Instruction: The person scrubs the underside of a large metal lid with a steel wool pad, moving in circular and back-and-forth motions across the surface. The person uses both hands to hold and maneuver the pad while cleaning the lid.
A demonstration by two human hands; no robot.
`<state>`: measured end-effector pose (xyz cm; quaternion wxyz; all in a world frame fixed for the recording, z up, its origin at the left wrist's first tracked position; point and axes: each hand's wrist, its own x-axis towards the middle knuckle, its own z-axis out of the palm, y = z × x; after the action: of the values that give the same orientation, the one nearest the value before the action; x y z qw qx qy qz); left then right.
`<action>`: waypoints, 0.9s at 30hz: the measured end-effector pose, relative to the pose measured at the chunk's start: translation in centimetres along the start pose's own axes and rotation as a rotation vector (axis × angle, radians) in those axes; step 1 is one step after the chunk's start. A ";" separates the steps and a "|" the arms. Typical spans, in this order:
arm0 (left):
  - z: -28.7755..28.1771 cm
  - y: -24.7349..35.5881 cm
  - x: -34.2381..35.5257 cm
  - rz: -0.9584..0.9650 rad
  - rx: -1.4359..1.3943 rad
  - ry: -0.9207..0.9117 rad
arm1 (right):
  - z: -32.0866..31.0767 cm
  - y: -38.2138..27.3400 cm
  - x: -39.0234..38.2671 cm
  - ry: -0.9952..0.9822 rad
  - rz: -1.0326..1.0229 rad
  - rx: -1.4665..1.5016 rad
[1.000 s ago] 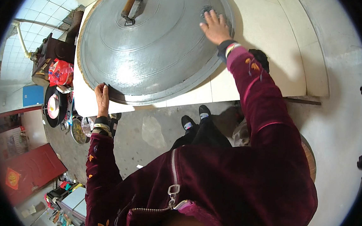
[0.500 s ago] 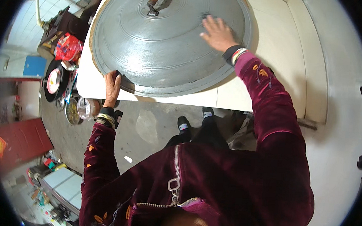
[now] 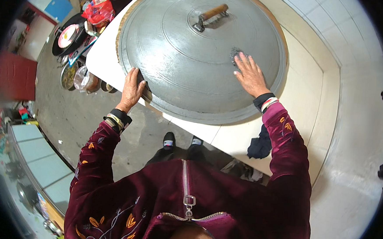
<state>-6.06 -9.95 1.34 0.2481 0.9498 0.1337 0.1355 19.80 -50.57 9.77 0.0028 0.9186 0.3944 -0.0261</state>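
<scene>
A huge domed grey metal lid (image 3: 172, 70) with a wooden-grip handle (image 3: 214, 12) lies on a cream tiled counter (image 3: 305, 85). My left hand (image 3: 132, 90) rests on the lid's near left rim, its thumb and stretched fingers apart; a dark patch shows between them, and I cannot make out what it is. On the lid's right part, my right hand (image 3: 250, 76) presses down with spread fingers. Under and just beyond those fingertips is a dark, mesh-like scouring pad (image 3: 235, 52), mostly visible at its far edge.
Dark cloth (image 3: 260, 143) hangs at the counter's front edge by my right sleeve. Left of the counter stand a black wok (image 3: 58, 45) with a plate in it, a red plastic bag (image 3: 98, 11) and a pan (image 3: 67, 77). A white wall (image 3: 357, 125) bounds the right side.
My view has turned, bringing the lid lower and to the right and the dark cloth into sight. My right hand has shifted a little across the lid; my left stays at its rim.
</scene>
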 end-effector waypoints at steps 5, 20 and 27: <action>0.7 1.2 -0.6 0.007 0.046 0.092 | 0.8 1.9 9.8 0.114 0.002 0.086; 0.5 1.6 -0.6 -0.028 0.056 0.066 | -0.9 -3.0 5.8 0.134 -0.321 0.011; 0.4 1.7 -0.9 0.022 0.043 0.092 | -1.0 -2.2 16.2 0.110 -0.099 -0.035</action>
<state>-6.41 -11.82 1.67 0.2198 0.9491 0.1374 0.1791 29.39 -37.23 9.95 -0.0040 0.8979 0.4392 0.0312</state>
